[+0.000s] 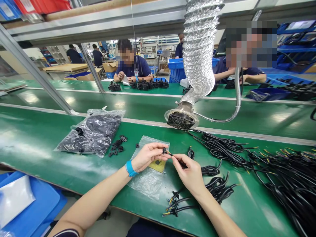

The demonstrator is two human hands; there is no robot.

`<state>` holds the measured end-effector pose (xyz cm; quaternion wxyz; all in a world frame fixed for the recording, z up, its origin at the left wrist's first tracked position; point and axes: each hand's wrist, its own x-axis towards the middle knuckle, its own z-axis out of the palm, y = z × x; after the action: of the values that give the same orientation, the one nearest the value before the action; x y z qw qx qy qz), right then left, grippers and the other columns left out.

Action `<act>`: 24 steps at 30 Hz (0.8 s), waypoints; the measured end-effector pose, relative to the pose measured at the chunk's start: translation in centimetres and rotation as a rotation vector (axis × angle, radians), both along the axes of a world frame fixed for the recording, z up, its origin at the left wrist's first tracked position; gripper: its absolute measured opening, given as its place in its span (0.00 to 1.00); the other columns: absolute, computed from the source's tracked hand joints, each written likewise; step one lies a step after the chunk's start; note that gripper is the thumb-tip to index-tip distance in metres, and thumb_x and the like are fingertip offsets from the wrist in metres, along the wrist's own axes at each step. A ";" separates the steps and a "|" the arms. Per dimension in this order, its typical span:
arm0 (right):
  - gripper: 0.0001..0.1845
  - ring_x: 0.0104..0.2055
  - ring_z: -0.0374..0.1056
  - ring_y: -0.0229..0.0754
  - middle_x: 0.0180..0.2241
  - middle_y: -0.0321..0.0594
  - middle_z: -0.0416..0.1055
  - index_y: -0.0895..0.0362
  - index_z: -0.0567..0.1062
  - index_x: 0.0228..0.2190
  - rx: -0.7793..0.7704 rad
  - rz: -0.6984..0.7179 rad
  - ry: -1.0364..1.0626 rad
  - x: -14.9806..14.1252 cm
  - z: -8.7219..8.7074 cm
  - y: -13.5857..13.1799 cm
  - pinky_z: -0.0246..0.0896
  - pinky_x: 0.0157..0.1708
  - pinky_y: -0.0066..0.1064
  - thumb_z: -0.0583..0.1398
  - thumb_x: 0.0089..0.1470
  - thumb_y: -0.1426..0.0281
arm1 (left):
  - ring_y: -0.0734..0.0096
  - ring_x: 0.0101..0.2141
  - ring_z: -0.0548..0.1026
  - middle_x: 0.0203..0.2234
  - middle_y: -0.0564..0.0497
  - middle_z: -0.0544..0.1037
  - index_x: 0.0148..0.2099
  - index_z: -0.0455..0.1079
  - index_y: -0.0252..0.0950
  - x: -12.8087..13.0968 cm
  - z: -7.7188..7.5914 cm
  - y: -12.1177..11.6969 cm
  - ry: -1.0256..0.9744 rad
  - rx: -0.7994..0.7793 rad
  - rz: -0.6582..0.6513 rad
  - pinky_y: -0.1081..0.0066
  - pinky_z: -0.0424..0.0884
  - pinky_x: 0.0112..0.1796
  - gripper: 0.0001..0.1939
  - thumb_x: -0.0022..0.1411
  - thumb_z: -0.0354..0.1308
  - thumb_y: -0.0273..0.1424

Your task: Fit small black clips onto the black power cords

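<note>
Between the fingertips of my left hand [147, 156] is a small black plastic part [164, 150]. My right hand [189, 172] pinches a black cable [172, 155] whose coloured wire ends meet that part. Whether the wires pass through it I cannot tell. Beneath my hands lies a clear plastic bag [148, 181] with a yellow square piece [158, 164] on or in it. Loose black plastic parts [118, 144] lie to the left. Cables with black parts near their stripped ends [174, 209] rest by my right forearm.
A clear bag of black parts [92, 131] lies at left. Bundled black cables [278, 171] cover the right side. A fan on a foil duct [181, 120] hangs over the bench [138, 123]. Blue bins [37, 207] stand at lower left. Co-workers [134, 65] sit across the bench.
</note>
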<state>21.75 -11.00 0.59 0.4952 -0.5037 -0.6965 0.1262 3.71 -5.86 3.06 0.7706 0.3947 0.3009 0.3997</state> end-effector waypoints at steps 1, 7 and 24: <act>0.10 0.24 0.71 0.37 0.27 0.37 0.77 0.55 0.77 0.32 0.002 -0.002 0.002 0.0 0.0 0.0 0.66 0.26 0.26 0.58 0.60 0.65 | 0.62 0.36 0.82 0.34 0.46 0.81 0.43 0.77 0.32 0.0 0.0 0.0 0.003 0.006 0.001 0.67 0.77 0.40 0.18 0.50 0.71 0.31; 0.10 0.24 0.71 0.37 0.27 0.37 0.78 0.55 0.77 0.32 0.007 -0.006 0.005 0.1 0.0 0.1 0.66 0.26 0.27 0.57 0.61 0.65 | 0.63 0.35 0.82 0.33 0.46 0.82 0.44 0.77 0.31 -0.1 0.0 0.0 0.013 0.021 -0.007 0.70 0.77 0.39 0.18 0.50 0.71 0.32; 0.11 0.22 0.65 0.36 0.24 0.37 0.73 0.55 0.77 0.32 0.053 -0.012 -0.039 0.0 0.3 0.0 0.61 0.23 0.28 0.56 0.62 0.65 | 0.64 0.32 0.82 0.30 0.43 0.83 0.47 0.76 0.29 -0.4 -0.1 0.2 0.078 0.027 -0.028 0.70 0.76 0.37 0.23 0.50 0.71 0.35</act>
<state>21.76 -11.02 0.93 0.4954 -0.4968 -0.7062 0.0950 3.32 -5.68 2.91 0.7583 0.4247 0.3199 0.3771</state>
